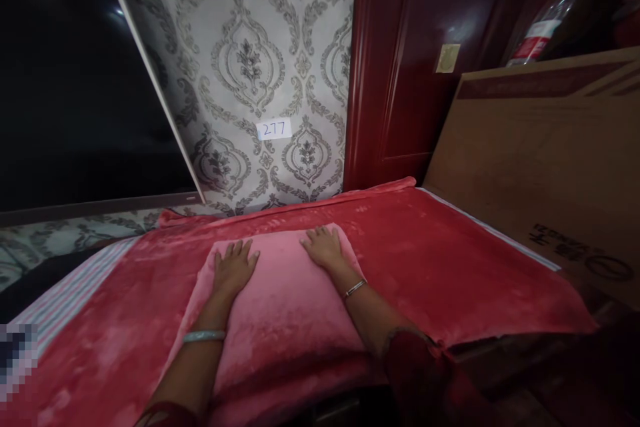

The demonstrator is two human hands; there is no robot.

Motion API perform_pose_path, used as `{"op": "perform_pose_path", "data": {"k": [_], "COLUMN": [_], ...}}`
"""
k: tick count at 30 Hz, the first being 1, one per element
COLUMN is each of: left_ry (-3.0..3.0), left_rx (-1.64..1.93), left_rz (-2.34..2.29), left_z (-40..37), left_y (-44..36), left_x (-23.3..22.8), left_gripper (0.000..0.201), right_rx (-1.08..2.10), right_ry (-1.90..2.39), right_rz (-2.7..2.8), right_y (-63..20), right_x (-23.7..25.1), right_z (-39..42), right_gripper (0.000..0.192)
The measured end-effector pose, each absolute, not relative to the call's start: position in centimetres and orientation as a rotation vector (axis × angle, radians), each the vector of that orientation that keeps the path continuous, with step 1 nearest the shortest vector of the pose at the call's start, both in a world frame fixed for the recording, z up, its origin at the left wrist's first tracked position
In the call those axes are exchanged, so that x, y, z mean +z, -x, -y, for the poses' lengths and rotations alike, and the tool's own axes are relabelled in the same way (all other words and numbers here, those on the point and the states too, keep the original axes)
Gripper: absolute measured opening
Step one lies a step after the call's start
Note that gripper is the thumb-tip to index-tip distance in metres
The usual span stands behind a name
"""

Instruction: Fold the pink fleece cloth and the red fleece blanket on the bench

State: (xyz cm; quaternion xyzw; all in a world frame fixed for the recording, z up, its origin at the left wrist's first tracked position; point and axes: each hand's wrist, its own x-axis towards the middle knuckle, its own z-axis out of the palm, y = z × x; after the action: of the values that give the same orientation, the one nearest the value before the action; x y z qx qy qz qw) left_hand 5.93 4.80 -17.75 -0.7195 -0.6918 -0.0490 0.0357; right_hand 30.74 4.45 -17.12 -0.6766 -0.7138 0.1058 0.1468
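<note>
A pink plush cloth [285, 293], smooth on top and folded or padded into a rough rectangle, lies in front of me. My left hand [234, 269] rests flat on its far left corner, fingers spread. On its far right corner lies my right hand [323, 247], also flat with the fingers apart. Neither hand grips anything. Beneath the pink cloth a red plush blanket [425, 260] is spread out. The near edge of the pink cloth falls into shadow.
A large cardboard box [545, 147] stands at the right, with a red-capped plastic bottle [540, 33] above it. On the left is a dark television screen [80, 87]. Striped cloth [85, 280] shows beside the blanket. Patterned wallpaper carries a paper label [274, 129] reading 277.
</note>
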Motion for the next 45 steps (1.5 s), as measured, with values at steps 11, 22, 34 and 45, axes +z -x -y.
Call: {"op": "perform_pose_path", "data": {"k": [11,22,34,45], "left_ry": [2.168,2.254,2.17,2.459], "left_rx": [-0.197,-0.21,-0.189,-0.145], "left_rz": [2.174,2.322,2.361,1.956], "left_z": [-4.6,-6.5,-3.9,4.0], "left_y": [-5.6,-0.3,-1.7,-6.9], "left_x": [-17.7,-18.6,-15.2,-18.4], "left_gripper": [0.06,0.067,0.064,0.063], "right_rx": [0.404,0.342,0.282,0.23], "right_ry": [2.124,2.118,2.151,1.696], "right_rz": [1.815,1.819,1.822,2.357], "right_y": [-33.9,-33.8,-32.9,-26.5], "right_x": [-18.5,-18.9,-17.0,-18.1], "right_z": [-4.6,-4.4,-3.5,1.6], "right_gripper": [0.058,0.059,0.057,0.057]}}
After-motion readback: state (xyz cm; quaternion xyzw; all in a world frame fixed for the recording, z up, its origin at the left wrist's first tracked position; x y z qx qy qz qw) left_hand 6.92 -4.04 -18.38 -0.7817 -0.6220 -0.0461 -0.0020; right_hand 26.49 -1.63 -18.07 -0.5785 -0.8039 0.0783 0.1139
